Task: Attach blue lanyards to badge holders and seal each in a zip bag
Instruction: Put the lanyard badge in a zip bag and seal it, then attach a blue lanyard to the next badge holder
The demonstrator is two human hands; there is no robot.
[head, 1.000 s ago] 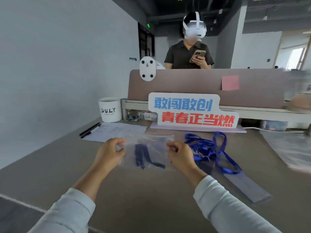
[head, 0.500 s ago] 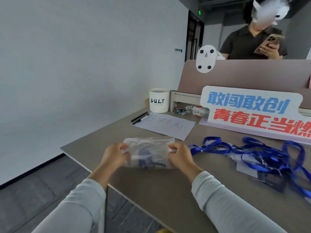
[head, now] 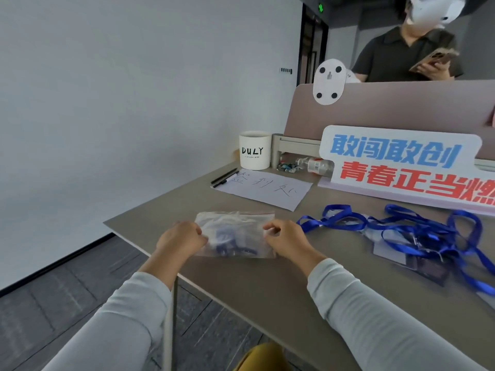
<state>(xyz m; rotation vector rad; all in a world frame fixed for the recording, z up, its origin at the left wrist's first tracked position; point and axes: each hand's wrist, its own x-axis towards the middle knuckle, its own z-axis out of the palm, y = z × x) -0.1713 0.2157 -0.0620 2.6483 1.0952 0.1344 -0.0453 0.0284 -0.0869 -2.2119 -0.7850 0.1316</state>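
Note:
A clear zip bag (head: 235,231) with a red-lined top lies low over the left end of the grey table (head: 267,285). Inside it I see a folded blue lanyard and a badge holder. My left hand (head: 179,241) pinches the bag's left edge, and my right hand (head: 286,241) pinches its right edge. To the right, a heap of loose blue lanyards (head: 417,231) sprawls over several badge holders (head: 426,266) on the table.
A handwritten paper sheet (head: 265,190) with two black pens (head: 223,178) lies behind the bag. A white DULY mug (head: 254,149) and a large slogan sign (head: 401,164) stand at the back. A person with a phone stands beyond the divider. The table's left edge is close.
My view has swung left, and the bag has been carried toward the table's left end. Both hands keep their pinch on the bag's edges.

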